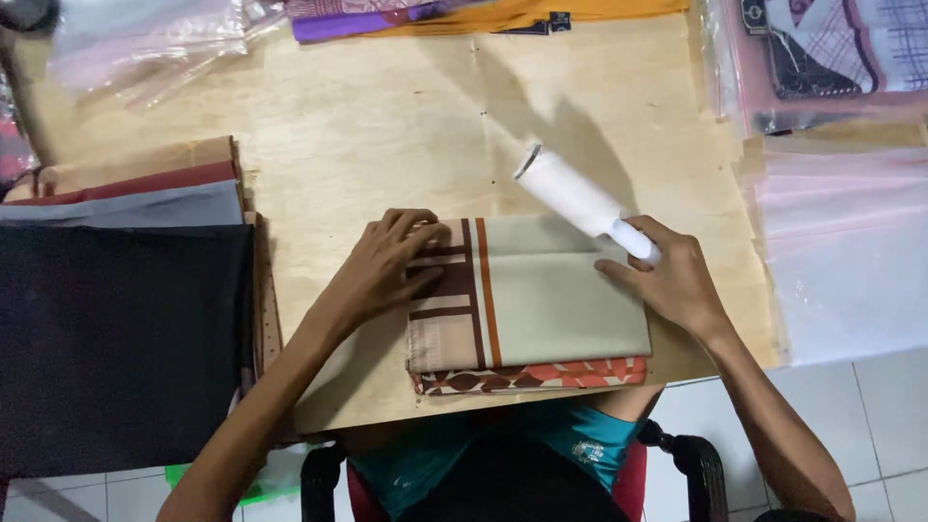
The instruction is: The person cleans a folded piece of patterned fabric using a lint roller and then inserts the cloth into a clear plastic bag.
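A folded cloth (551, 295), beige with brown and orange stripes and a red patterned edge, lies at the front of the wooden table (387, 126). My left hand (387, 266) presses flat on the cloth's left end, fingers spread. My right hand (672, 280) rests on the cloth's right edge and grips the handle of a white lint roller (575, 198), whose roll points up and away to the left, above the cloth.
A stack of folded fabrics (126, 290), black on top at the front, fills the left side. Clear plastic bags (841, 242) lie at the right, packaged cloths (831, 48) at the back right, purple and orange fabric (464, 14) along the far edge. A chair (696, 464) is below.
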